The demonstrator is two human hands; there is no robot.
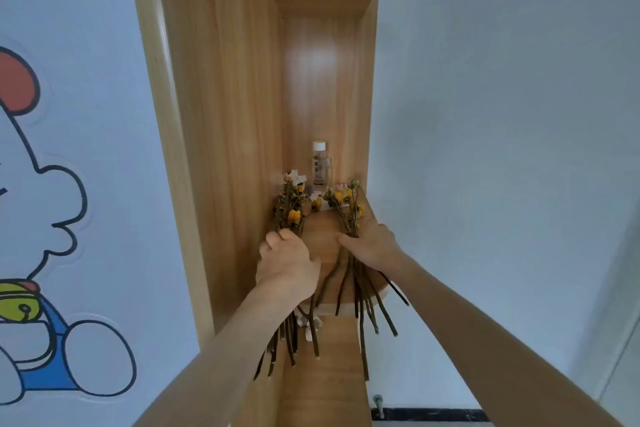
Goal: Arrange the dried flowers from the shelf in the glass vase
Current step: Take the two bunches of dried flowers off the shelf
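Note:
Two bunches of dried flowers with yellow heads and long brown stems lie on the wooden shelf [320, 239]. My left hand [285, 262] grips the left bunch [291, 208] around its stems. My right hand [369, 244] holds the right bunch [348, 204], thumb across the stems. The stem ends [363, 308] hang past the shelf's front edge. No glass vase is in view.
A clear plastic bottle [320, 166] with a white cap stands at the back of the shelf, with small white objects [299, 178] beside it. Wooden side panels [225, 114] close in the narrow shelf. A cartoon sticker [41, 218] covers the left wall.

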